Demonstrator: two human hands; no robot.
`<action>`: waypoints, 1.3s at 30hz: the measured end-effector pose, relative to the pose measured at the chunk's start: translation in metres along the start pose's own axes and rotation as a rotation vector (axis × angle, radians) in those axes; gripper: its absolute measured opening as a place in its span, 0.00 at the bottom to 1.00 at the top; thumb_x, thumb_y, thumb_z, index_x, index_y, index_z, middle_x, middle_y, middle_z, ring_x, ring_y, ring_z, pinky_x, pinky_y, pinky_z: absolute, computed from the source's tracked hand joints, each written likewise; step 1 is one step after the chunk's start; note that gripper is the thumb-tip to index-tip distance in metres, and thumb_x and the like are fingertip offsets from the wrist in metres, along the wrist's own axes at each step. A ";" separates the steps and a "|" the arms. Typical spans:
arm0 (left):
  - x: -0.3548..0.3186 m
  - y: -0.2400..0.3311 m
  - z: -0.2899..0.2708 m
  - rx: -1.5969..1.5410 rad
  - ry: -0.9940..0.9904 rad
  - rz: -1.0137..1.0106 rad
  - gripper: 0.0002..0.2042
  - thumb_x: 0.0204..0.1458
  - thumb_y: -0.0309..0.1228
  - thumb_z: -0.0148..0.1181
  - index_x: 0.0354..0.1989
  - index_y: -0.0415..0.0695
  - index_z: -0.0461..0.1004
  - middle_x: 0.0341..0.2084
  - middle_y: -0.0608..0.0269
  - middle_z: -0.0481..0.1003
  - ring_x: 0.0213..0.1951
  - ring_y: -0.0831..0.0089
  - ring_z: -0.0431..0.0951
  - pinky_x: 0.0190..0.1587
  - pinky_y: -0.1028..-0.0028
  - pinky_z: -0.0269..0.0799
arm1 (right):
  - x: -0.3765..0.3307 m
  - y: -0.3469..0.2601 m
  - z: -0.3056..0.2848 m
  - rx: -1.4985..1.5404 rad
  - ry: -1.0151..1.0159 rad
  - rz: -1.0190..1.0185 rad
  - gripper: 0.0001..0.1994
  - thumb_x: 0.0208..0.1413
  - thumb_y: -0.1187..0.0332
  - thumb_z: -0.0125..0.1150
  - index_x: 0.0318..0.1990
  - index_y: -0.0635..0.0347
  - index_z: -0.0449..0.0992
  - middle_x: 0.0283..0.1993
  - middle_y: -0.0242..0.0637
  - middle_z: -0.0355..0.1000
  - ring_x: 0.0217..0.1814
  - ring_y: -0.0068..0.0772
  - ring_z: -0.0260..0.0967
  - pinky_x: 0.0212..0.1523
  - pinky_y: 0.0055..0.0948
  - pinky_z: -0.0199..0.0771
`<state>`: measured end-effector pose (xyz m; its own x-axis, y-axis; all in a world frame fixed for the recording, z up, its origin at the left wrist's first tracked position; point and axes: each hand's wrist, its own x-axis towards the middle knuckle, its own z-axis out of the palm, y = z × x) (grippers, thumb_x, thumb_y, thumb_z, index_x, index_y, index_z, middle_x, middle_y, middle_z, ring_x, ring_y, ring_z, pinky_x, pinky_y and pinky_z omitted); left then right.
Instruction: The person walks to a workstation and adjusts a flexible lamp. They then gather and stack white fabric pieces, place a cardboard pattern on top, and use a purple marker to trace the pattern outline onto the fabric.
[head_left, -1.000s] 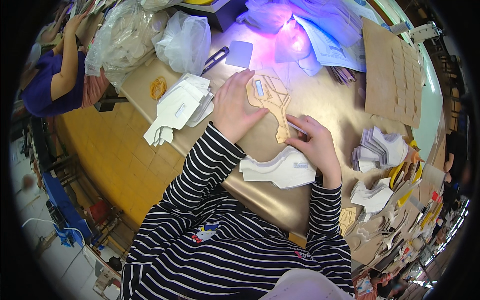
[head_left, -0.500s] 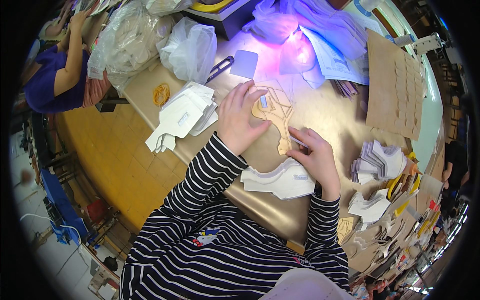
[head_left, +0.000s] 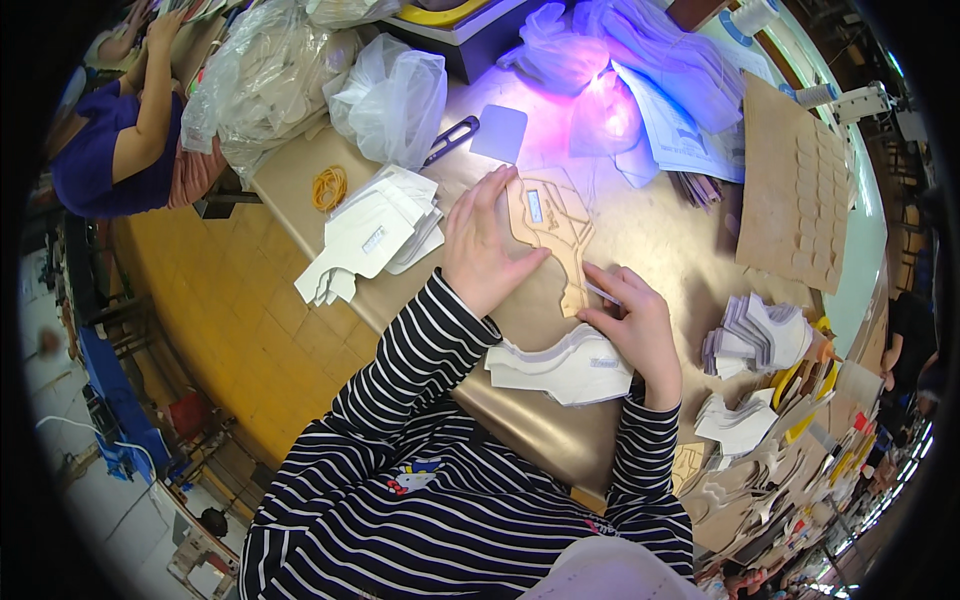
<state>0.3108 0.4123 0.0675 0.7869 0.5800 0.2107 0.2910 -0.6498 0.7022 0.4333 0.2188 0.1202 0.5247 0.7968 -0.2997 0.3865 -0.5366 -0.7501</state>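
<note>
A tan, flat pattern template point(head_left: 561, 222) with cut lines and a small label lies on the table before me, over a pale sheet. My left hand point(head_left: 482, 245) rests along its left edge, fingers stretched and thumb apart, the thumb tip touching the edge. My right hand point(head_left: 637, 320) is closed at the template's lower right side. Its thumb and fingers pinch a slim, pale, pen-like tool, mostly hidden by the fingers. Just below lies a stack of curved white pieces point(head_left: 560, 370). Left of my left hand is a fanned stack of larger white pieces point(head_left: 375, 230).
Yellow rubber bands point(head_left: 329, 188), a dark-handled cutter point(head_left: 452, 140) and clear plastic bags point(head_left: 388, 105) lie farther off. At right are a brown sheet point(head_left: 795, 185), more stacked pieces point(head_left: 757, 335) and yellow-handled scissors point(head_left: 800, 390). A person in purple point(head_left: 115, 155) works at far left.
My left fingers have drawn back from the template's top to its left edge, uncovering its label. The right hand stays nearly where it was; the whole view has shifted slightly.
</note>
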 end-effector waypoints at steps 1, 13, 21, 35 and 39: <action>0.000 0.000 0.000 -0.008 0.004 -0.001 0.51 0.36 0.37 0.76 0.69 0.44 0.48 0.64 0.56 0.64 0.64 0.52 0.64 0.66 0.55 0.53 | 0.000 0.000 0.000 -0.008 -0.001 0.003 0.28 0.44 0.70 0.73 0.57 0.52 0.77 0.34 0.35 0.69 0.29 0.30 0.69 0.34 0.28 0.71; 0.003 -0.003 -0.008 -0.034 -0.038 0.021 0.45 0.42 0.31 0.70 0.68 0.41 0.50 0.62 0.51 0.66 0.62 0.51 0.66 0.65 0.58 0.56 | 0.001 0.001 0.001 0.005 0.005 0.003 0.28 0.43 0.71 0.73 0.57 0.52 0.77 0.34 0.35 0.70 0.29 0.30 0.70 0.34 0.28 0.72; 0.002 -0.005 -0.005 -0.044 -0.022 0.004 0.45 0.44 0.29 0.68 0.69 0.41 0.45 0.62 0.52 0.68 0.61 0.50 0.68 0.64 0.58 0.58 | 0.001 -0.001 0.002 0.035 0.030 0.002 0.30 0.39 0.76 0.75 0.56 0.58 0.77 0.29 0.33 0.62 0.28 0.25 0.61 0.32 0.24 0.65; 0.004 0.000 -0.004 0.048 0.002 0.009 0.38 0.42 0.32 0.70 0.65 0.43 0.59 0.60 0.54 0.68 0.61 0.54 0.67 0.64 0.59 0.57 | -0.001 0.001 0.002 -0.038 0.018 0.002 0.28 0.44 0.69 0.73 0.57 0.50 0.77 0.34 0.37 0.69 0.30 0.34 0.71 0.34 0.31 0.71; 0.004 0.006 0.000 0.024 0.021 -0.044 0.41 0.39 0.36 0.73 0.65 0.44 0.59 0.60 0.55 0.68 0.62 0.55 0.66 0.64 0.58 0.57 | -0.001 -0.001 0.001 -0.061 0.011 0.007 0.28 0.44 0.69 0.73 0.58 0.50 0.77 0.34 0.36 0.69 0.30 0.34 0.70 0.34 0.31 0.71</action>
<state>0.3154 0.4113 0.0726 0.7615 0.6182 0.1946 0.3381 -0.6351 0.6945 0.4318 0.2190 0.1208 0.5352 0.7904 -0.2981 0.4286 -0.5582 -0.7104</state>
